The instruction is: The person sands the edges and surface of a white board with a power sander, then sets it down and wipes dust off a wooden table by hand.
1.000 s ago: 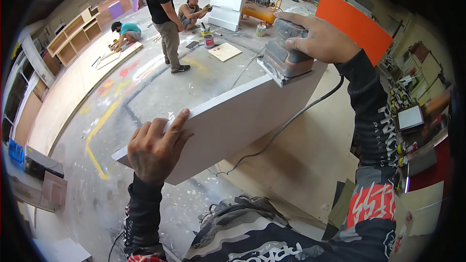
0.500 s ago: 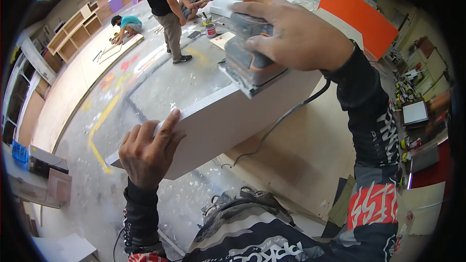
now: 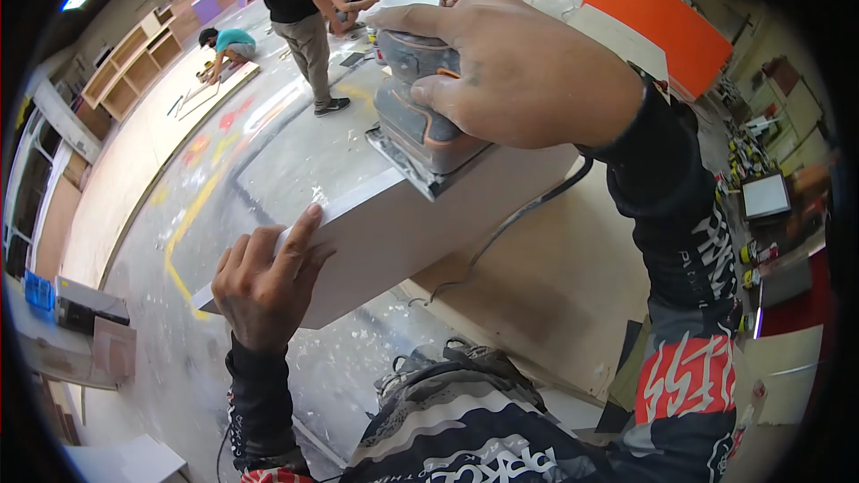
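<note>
"Hands: how many are you counting on the work?"

"Two. The right hand (image 3: 537, 72) is clamping over the rounded top of one sander (image 3: 425, 107), its thumb pressing the near side. The left hand (image 3: 268, 277) is gripping one white board (image 3: 429, 224) near its left end, fingers bending over the narrow edge."

"Where is the sander sitting?"

"It's resting on the board's long upper edge, beyond the left hand. Its dark body is showing orange trim and pale dust, and one smooth black cord (image 3: 501, 233) is curving down beside the board."

"And the board?"

"It's standing on edge, flat-faced and smooth, above one broad tan wood panel (image 3: 555, 286)."

"How many other people?"

"Three. One standing person (image 3: 300, 18) is wearing a black shirt; two are crouching, one of them in a teal shirt (image 3: 234, 43), leaning over pale wood."

"Anything else?"

"One flat orange panel (image 3: 658, 27) is leaning at the right, and one boxy wooden shelf unit (image 3: 134, 63) is standing at the left. The gray floor (image 3: 344, 156) is showing white flecks and one angled yellow stripe (image 3: 190, 224)."
</note>
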A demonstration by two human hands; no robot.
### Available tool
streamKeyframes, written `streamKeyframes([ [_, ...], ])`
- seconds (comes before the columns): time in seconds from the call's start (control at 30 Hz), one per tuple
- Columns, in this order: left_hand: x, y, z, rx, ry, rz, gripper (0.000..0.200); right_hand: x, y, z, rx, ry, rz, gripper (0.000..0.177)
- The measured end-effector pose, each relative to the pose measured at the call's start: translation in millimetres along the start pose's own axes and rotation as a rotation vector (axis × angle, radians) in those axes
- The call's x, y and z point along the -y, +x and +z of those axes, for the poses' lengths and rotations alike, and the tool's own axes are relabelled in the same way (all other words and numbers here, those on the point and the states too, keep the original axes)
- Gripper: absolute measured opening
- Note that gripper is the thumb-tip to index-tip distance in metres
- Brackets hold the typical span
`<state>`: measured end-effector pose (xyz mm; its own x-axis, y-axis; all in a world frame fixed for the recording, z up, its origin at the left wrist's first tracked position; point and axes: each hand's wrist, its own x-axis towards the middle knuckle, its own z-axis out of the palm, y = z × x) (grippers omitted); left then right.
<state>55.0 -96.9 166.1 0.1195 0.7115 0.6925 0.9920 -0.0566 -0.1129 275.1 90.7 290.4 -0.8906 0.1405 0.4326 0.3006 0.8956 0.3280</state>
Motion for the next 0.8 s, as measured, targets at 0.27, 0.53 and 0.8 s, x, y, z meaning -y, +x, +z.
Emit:
streamKeyframes([
  [0.27, 5, -8, 8, -0.026, -0.007, 0.010, 0.055, -46, -31, 10, 0.023, 0.190, 0.331, 0.052],
  [0.53, 11, -17, 15, -0.028, -0.026, 0.019, 0.055, -91, -68, 9, 0.140, 0.167, 0.619, 0.055],
  [0.8, 10, -25, 10, 0.021, -0.004, -0.014, 0.056, -154, -105, 20, 0.136, 0.096, 0.838, 0.058],
])
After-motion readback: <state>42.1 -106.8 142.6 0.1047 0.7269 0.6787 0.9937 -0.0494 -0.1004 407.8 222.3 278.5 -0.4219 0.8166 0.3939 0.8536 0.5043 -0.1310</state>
